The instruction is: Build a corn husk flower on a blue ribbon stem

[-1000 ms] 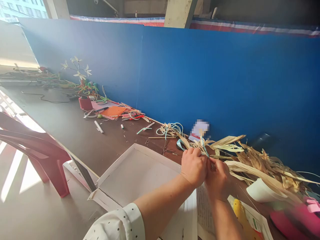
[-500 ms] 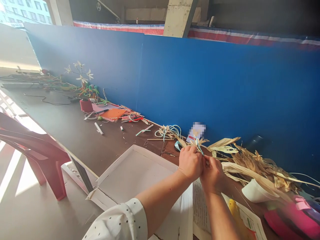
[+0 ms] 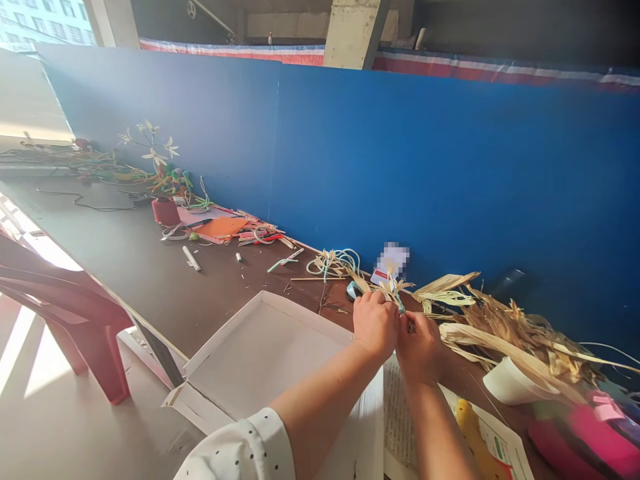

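Both of my hands meet above the table's right half, fingers closed around the stem of a corn husk flower [image 3: 399, 287]. Its pale petals and a light-blue wrapped part of the stem stick up above my fingers. My left hand [image 3: 375, 325] is curled, its back toward me, hiding much of the stem. Pressed up against it, my right hand [image 3: 421, 343] pinches the stem just below the blue wrapping. Below and left of my hands lies an open white cardboard box lid [image 3: 280, 347]. A pile of dried corn husks [image 3: 530, 327] is to their right.
A blue partition [image 3: 320, 160] runs behind the table. Along it lie light-blue cord [image 3: 347, 263], orange paper [image 3: 223, 227], a red thread spool [image 3: 165, 211] and finished flowers [image 3: 155, 157]. A white cup [image 3: 517, 383] lies tilted at right. A red chair [image 3: 95, 320] stands at left.
My hands have shifted slightly left and down in view, still holding the flower stem. The whole view has moved a little; the things on the table lie as before.
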### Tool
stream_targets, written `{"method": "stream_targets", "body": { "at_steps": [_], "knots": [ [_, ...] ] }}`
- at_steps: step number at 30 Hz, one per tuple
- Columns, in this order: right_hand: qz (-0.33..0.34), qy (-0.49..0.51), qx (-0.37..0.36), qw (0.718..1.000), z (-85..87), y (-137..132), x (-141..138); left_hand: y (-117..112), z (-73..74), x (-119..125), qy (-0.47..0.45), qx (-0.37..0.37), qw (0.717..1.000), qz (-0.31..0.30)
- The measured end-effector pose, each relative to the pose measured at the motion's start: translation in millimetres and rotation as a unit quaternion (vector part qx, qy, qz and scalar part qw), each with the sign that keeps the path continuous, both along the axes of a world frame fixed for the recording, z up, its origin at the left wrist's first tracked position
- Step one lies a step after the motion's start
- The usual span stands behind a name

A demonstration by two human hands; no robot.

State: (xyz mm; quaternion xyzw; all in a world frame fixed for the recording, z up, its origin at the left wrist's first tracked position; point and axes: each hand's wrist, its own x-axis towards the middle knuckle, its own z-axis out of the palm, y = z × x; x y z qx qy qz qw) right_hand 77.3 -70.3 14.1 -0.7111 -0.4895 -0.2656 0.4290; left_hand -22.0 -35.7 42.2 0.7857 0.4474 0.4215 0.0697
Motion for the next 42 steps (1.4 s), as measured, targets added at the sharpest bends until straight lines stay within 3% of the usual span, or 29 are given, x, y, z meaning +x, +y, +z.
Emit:
{"method": "stream_targets", "body": {
  "at_steps": [23, 42],
  "knots": [
    [0.037, -0.028, -0.009, 0.999, -3.6, -2.9, 2.7, 1.2, -4.3, 0.1, 0.054, 0.072, 0.996, -0.024],
    [0.028, -0.050, -0.023, 0.998, 0.1, -7.4, -8.7, 2.7, -1.0, 1.7, -0.024, -0.032, 0.999, 0.015]
  ]
}}
